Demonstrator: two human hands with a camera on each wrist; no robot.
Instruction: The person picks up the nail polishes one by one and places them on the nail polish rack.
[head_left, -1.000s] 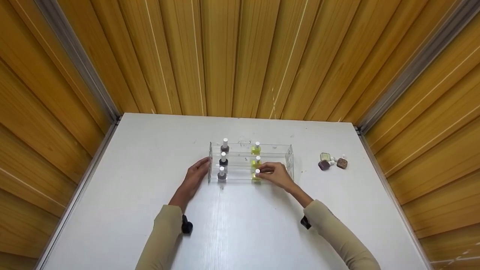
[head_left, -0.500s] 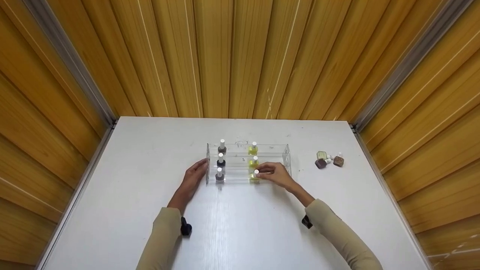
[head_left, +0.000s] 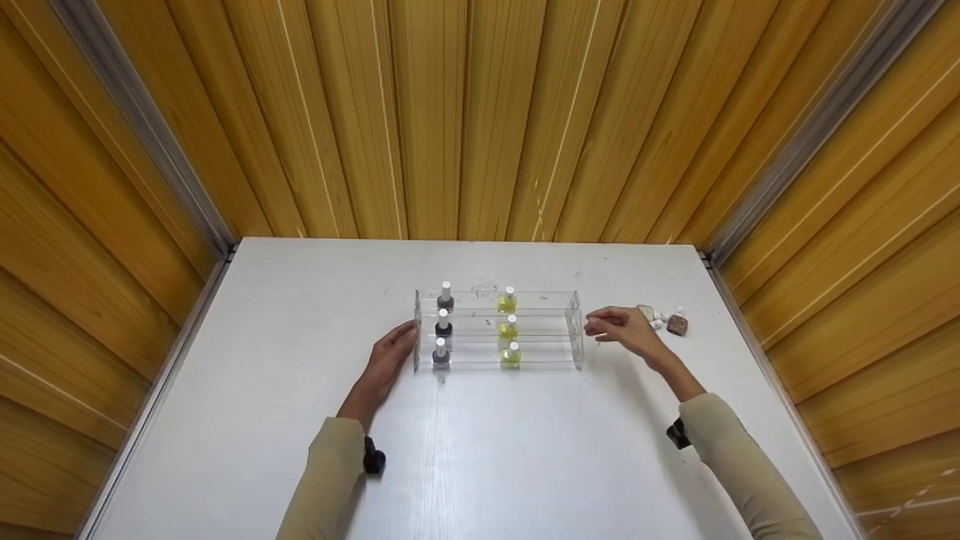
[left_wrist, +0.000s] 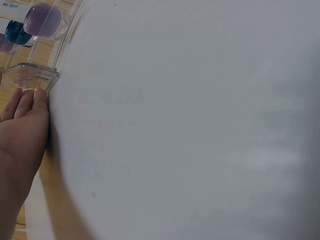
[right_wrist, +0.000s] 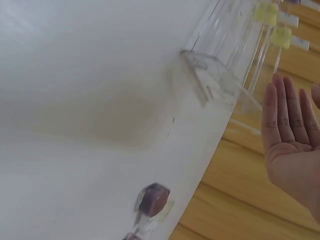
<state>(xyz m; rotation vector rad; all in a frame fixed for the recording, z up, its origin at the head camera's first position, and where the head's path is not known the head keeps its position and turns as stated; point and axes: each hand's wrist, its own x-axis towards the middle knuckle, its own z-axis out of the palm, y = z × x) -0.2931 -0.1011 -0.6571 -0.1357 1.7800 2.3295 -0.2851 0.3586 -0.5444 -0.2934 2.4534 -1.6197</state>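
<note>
A clear stepped rack [head_left: 576, 330] stands on the white table. On its left side, one dark nail polish bottle [head_left: 443, 328] with a white cap stands on each of three tiers. A column of yellow nail polish bottles [head_left: 511, 357] stands right of centre. My left hand [head_left: 384, 367] touches the rack's left end panel, its fingertips against the clear plastic in the left wrist view; the thumb is mostly hidden. Just off the rack's right end, my right hand [head_left: 631, 331] hovers with nothing in it, fingers fairly straight in the right wrist view.
Loose nail polish bottles lie to the right: a glittery brown one [head_left: 677, 325], a pale one [head_left: 645, 310] partly behind my right hand, and a dark purple one [right_wrist: 154, 199]. Wood-patterned panels [head_left: 465, 120] enclose the table's back and sides.
My right hand has let go of the front yellow bottle and moved right, past the rack's end towards the loose bottles. The left hand has stayed at the rack's left end.
</note>
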